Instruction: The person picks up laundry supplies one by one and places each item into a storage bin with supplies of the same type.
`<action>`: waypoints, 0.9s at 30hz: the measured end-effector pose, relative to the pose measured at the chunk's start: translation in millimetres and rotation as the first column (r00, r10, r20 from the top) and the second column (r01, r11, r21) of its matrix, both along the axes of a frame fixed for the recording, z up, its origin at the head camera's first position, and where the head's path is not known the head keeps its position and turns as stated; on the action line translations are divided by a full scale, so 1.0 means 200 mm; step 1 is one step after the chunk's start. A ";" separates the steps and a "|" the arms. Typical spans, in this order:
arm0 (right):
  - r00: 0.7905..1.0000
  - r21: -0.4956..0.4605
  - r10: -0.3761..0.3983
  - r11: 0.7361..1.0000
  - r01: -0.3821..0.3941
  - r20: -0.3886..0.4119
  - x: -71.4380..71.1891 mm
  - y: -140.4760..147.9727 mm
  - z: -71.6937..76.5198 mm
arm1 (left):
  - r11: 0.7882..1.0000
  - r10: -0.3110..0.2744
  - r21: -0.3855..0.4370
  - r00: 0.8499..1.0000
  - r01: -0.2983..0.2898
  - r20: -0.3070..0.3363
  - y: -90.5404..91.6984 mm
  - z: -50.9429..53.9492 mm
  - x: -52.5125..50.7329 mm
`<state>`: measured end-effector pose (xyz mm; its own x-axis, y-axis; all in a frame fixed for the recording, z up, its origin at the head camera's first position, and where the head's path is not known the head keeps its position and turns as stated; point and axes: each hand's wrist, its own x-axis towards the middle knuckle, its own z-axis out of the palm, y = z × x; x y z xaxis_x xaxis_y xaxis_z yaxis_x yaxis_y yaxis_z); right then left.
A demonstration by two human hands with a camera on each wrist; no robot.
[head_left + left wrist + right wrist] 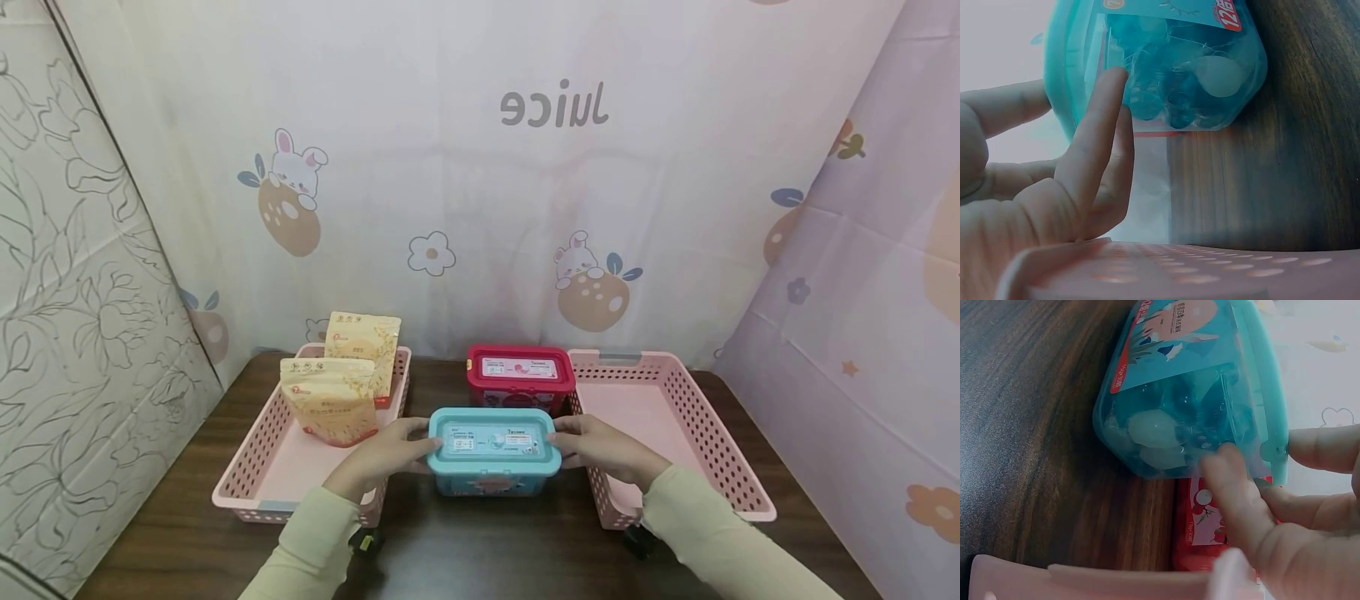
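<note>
A teal lidded tub of laundry pods [495,454] is at the front centre of the table. My left hand [392,454] holds its left end and my right hand [600,446] its right end. Fingers of the left hand [1079,156] touch the lid edge and the clear side, behind which the pods show. The right wrist view has the right hand's fingers [1241,494] likewise at the lid edge and side of the tub. A red tub of the same shape [521,375] stands just behind the teal one.
On the left, a pink basket [251,450] contains two yellow stand-up pouches [330,404]. A second pink basket [693,417] is on the right, beside the red tub. Behind the dark wooden table [480,550] hangs a printed curtain [480,183].
</note>
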<state>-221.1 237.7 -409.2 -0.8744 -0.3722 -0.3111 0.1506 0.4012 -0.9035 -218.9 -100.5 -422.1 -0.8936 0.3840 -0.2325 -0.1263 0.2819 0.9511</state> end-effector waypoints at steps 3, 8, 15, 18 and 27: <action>1.000 -0.012 0.004 1.000 -0.004 0.003 0.00 0.00 0.00 | 1.000 -0.007 0.010 1.000 0.007 -0.001 0.00 0.00 0.00; 1.000 -0.040 0.005 0.999 -0.004 0.021 0.00 0.00 0.00 | 0.999 -0.017 0.035 1.000 0.017 -0.001 -0.01 0.01 0.00; 0.999 -0.102 0.011 0.995 -0.006 0.052 0.01 0.00 0.01 | 0.996 -0.035 0.077 0.999 0.035 0.002 -0.01 0.01 0.00; 0.998 -0.124 0.022 0.992 -0.015 0.057 0.01 0.00 0.01 | 0.994 -0.042 0.098 0.999 0.042 0.000 -0.02 0.02 0.00; 0.999 -0.132 0.028 0.991 -0.022 0.042 0.01 -0.01 0.02 | 0.994 -0.023 0.106 1.000 0.022 0.010 -0.02 0.01 -0.01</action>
